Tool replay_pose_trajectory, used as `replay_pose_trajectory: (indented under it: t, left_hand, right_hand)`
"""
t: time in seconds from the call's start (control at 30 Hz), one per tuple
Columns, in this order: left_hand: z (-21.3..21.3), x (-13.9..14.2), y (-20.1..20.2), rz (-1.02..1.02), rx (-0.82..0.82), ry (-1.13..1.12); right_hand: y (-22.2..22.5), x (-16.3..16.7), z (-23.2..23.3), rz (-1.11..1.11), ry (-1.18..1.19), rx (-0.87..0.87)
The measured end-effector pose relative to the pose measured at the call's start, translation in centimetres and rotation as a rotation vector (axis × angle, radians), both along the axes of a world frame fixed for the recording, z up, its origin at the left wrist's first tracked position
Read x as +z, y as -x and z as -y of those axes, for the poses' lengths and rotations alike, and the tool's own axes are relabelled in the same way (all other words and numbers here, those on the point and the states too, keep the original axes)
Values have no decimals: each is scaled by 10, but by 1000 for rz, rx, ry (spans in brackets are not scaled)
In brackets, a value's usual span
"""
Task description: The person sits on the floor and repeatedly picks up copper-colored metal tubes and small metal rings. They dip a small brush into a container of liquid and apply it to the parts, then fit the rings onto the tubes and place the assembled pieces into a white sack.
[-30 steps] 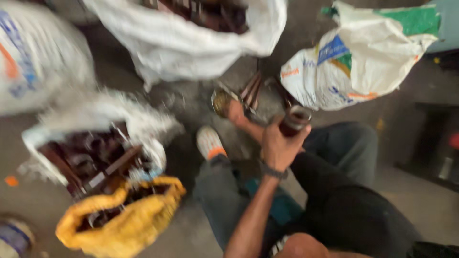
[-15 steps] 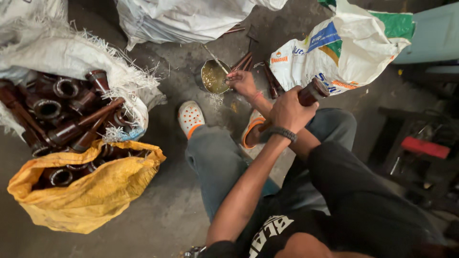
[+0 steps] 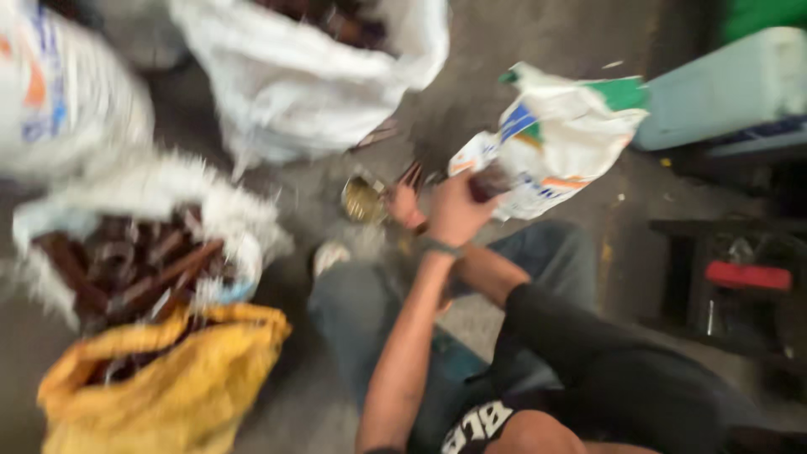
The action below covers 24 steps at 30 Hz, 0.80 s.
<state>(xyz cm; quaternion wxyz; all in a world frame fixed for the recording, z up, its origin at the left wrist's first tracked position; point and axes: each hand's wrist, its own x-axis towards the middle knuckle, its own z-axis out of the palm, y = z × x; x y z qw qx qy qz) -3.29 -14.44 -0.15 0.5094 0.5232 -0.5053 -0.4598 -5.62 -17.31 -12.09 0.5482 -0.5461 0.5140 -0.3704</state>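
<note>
The picture is blurred by motion. My left hand (image 3: pixel 454 214), with a band on its wrist, is raised in front of my knees and closed around a short dark brown tube piece (image 3: pixel 487 183). My right hand (image 3: pixel 405 206) reaches under it to a small round tin (image 3: pixel 363 200) on the floor. Its fingers are curled at the tin's rim, and the blur hides whether they hold anything. Thin reddish sticks (image 3: pixel 412 174) poke up just beyond that hand. My legs in blue jeans (image 3: pixel 370 311) are bent below both hands.
An open white sack of rusty brown tubes (image 3: pixel 143 261) and a yellow sack (image 3: pixel 168 387) lie at the left. More white sacks (image 3: pixel 311 76) stand behind. A printed white sack (image 3: pixel 563 151) sits right of my hands, with a pale container (image 3: pixel 723 88) and a dark stand (image 3: pixel 740 277) beyond.
The view has swung and blurred. My left hand keeps the tube raised, and my right hand stays at the tin. The sacks have not moved.
</note>
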Motion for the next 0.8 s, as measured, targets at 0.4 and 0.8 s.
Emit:
replay_pose_trajectory:
  t: [0.4, 0.8]
  left_hand:
    - [-25, 34, -17, 1, 101, 121]
    - [-70, 19, -20, 340, -86, 201]
  right_hand:
    - [69, 97, -32, 651, -396, 42]
    - [121, 227, -88, -496, 886, 538]
